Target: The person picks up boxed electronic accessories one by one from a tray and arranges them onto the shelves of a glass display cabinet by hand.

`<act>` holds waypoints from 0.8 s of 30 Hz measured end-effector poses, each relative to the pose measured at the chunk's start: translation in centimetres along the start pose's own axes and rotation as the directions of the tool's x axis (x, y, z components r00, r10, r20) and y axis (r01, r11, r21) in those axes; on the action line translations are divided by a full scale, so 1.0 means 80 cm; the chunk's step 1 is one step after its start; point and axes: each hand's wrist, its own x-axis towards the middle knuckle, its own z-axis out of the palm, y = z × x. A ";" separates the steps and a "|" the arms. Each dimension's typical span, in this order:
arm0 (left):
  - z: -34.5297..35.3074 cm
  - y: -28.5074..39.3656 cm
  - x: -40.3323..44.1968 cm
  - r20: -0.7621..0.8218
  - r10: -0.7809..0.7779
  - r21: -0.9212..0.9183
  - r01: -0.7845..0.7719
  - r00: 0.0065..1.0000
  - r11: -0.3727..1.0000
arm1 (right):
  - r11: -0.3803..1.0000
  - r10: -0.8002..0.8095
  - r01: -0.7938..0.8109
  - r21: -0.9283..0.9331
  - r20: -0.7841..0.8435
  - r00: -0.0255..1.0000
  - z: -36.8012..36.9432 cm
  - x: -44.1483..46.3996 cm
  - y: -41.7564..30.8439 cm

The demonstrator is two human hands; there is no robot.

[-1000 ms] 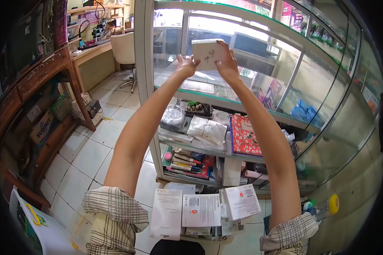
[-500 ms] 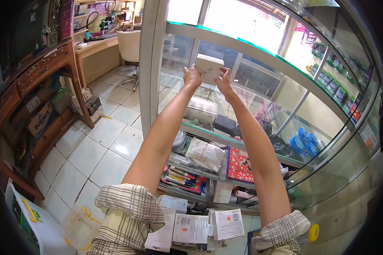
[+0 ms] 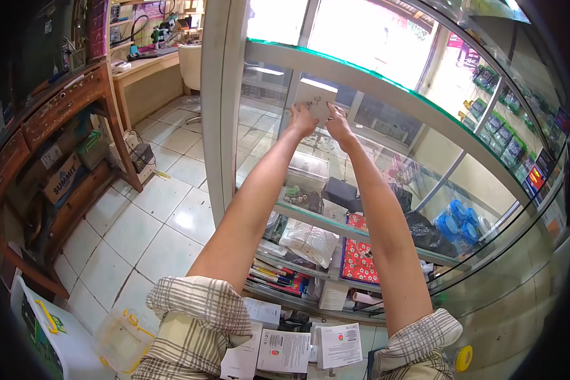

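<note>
A white box (image 3: 318,94) with small dark marks on its front is at the far end of my reach, inside the glass display case. My left hand (image 3: 303,120) is at its lower left corner, fingers bent against it. On the other side my right hand (image 3: 339,125) touches the lower right edge, index finger extended. The two hands hold the box between them. Its bottom is hidden behind my fingers, so I cannot tell whether it rests on anything.
Below my arms, the glass shelves (image 3: 335,218) carry a plastic-wrapped bundle (image 3: 308,242), a red flowered item (image 3: 360,261) and blue-lidded containers (image 3: 456,220). Printed white boxes (image 3: 284,350) lie near me. A wooden desk (image 3: 76,95) stands left, with a clear bin (image 3: 125,339) on the tiled floor.
The view has shifted slightly. My hands have moved lower on the box, and more of its front shows above them. My right index finger is now straighter.
</note>
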 end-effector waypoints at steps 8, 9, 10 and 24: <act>-0.011 0.022 -0.020 0.081 -0.126 0.129 0.115 0.989 0.985 | 0.999 -0.022 0.022 0.040 0.006 1.000 0.002 -0.031 -0.024; -0.017 0.033 -0.029 0.074 -0.114 0.106 0.106 0.991 0.989 | 0.999 -0.041 0.041 -0.012 -0.026 0.999 -0.003 -0.038 -0.032; -0.022 0.045 -0.039 0.067 -0.099 0.081 0.094 0.993 0.992 | 0.997 -0.071 0.071 -0.006 -0.085 0.994 -0.005 -0.047 -0.040; -0.152 0.112 -0.364 -0.059 0.422 -0.344 -0.415 0.905 0.842 | 0.940 -0.316 0.331 0.082 -0.156 0.936 -0.063 -0.374 -0.175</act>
